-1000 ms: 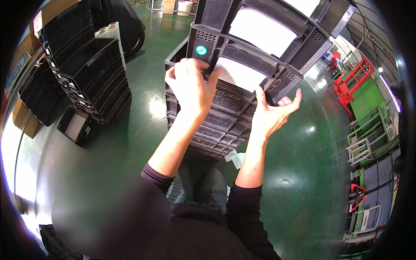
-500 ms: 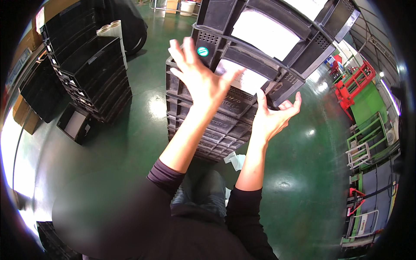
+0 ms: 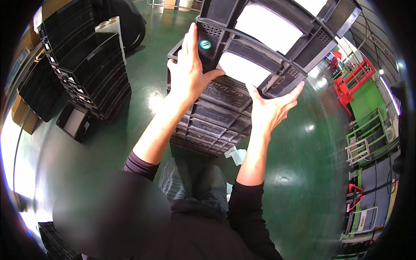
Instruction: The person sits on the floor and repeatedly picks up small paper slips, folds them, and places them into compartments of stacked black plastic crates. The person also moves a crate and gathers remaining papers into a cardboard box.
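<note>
Black plastic crate point(image 3: 277, 39) (tilted overhead) is steadied by left hand point(image 3: 189, 71) and right hand point(image 3: 271, 108), fingers spread flat, above the crate stack point(image 3: 214, 117).

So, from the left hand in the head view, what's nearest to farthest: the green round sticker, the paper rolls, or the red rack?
1. Green round sticker, just right of the left hand.
2. Paper rolls, up and left.
3. Red rack, far right.
</note>
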A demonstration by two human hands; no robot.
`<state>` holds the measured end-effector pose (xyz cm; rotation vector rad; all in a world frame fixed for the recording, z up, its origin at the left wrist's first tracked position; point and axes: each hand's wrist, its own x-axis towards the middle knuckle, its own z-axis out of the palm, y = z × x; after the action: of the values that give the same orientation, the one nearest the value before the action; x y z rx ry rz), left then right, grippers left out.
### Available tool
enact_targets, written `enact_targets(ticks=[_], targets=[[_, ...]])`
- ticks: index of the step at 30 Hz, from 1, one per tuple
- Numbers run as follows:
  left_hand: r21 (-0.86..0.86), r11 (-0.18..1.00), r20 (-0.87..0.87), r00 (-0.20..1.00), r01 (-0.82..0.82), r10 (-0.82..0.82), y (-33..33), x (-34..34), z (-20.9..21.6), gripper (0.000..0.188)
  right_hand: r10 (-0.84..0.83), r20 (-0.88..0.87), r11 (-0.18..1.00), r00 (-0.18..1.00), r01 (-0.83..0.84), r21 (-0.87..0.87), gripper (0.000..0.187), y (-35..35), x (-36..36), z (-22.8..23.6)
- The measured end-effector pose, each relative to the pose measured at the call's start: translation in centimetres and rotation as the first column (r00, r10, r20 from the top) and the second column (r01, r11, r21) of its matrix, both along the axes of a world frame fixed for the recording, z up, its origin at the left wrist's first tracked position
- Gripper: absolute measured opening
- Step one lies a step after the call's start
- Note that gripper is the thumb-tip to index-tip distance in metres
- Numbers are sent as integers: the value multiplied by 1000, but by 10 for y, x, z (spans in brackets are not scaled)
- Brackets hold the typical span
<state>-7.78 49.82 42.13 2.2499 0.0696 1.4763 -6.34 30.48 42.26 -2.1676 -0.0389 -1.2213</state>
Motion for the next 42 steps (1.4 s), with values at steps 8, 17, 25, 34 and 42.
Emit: enact_targets(ticks=[8,17,25,34,42], targets=[[-138,984,-25,993,111,-116,-10,-9,3,142,-111,159,993,981,116,-21,140,33,8,-12],[-232,956,48,984,177,-170,-4,-6,-2,121,66,333,978,940,-127,165,110,12,12,-16],[-267,923,353,919,277,-174,-15,30,13,127,-52,392,996,918,18,90,108,27,29,6],[1,941,342,884,340,-320,10,30,2,108,87,497,995,863,-101,0,89,12,37,-6],[136,922,119,918,363,-379,21,8,-17,117,369,209,927,905,-344,-149,114,-21,4,-45]])
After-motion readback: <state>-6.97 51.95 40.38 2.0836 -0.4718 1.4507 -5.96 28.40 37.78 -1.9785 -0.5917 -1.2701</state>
